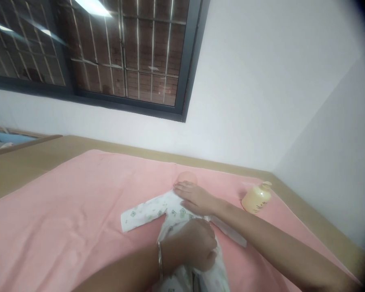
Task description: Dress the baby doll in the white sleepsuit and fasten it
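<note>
Wall: white, filling the upper right of the frame (246, 81), with a dark-framed barred window (127, 52) at the upper left.
Table: tan top (18, 166), its bare edges showing at the left, along the wall and at the right.
Pink cloth: spread over most of the table (63, 202), creased at the lower left.
Printed garment: white with small green motifs (176, 217), lower centre, sleeves angled out to both sides; a rounded pink shape (187, 177) shows just above its collar.
Right hand: laid palm down across the garment's collar area (197, 198), fingers extended and uncurled.
Left hand: over the garment's middle (197, 245), fingers curled closed; I cannot tell whether they pinch fabric.
Bracelet: silvery, around the left wrist (159, 259).
Bottle: pale yellow pump bottle (257, 198), right of centre, on the cloth.
</note>
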Available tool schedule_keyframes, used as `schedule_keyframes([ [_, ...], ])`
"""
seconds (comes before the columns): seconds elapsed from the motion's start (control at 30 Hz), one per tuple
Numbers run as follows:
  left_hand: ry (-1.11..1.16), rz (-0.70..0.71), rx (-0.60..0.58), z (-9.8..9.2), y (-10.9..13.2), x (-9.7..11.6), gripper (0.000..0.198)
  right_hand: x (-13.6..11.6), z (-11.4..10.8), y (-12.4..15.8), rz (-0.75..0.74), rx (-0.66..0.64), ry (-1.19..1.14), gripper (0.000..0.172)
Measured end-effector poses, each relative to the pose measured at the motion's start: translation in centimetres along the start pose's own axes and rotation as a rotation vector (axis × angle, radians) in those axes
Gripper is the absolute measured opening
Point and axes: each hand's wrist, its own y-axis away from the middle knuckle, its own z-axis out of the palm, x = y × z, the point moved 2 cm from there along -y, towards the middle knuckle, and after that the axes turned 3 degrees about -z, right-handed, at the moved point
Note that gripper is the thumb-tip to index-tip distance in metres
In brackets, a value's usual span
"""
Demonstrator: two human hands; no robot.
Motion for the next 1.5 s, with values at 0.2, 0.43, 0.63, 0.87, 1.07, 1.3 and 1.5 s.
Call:
schedule_keyframes([
  [0.2,-0.002,-0.016,-0.021,-0.5,-0.1,0.1,0.026,0.8,0.7,-0.1,-0.036,0.039,-0.001,0.055],
  [0.43,-0.015,-0.078,-0.094,-1.5,-0.4,0.3,0.019,0.9,1.0,-0.2,-0.049,0.120,-0.018,0.051],
  [0.63,-0.050,-0.095,-0.095,-1.5,-0.4,0.5,0.020,0.9,1.2,-0.1,0.047,0.195,-0.039,0.047],
  [0.87,-0.060,-0.070,-0.097,-1.0,-0.5,0.3,0.022,0.7,0.7,0.6,0.029,0.182,-0.007,0.050],
  [1.07,-0.084,-0.068,-0.136,-0.9,-0.6,0.3,0.025,0.9,0.0,-0.1,-0.036,0.216,-0.012,0.049],
  [1.3,-0.074,-0.074,-0.161,-0.9,-0.6,0.3,0.026,0.8,1.2,-0.6,-0.064,0.212,-0.064,0.042],
  [1.5,-0.027,-0.040,-0.103,-0.4,-0.5,0.0,0.020,0.7,0.9,-0.2,-0.015,0.194,-0.050,0.044],
])
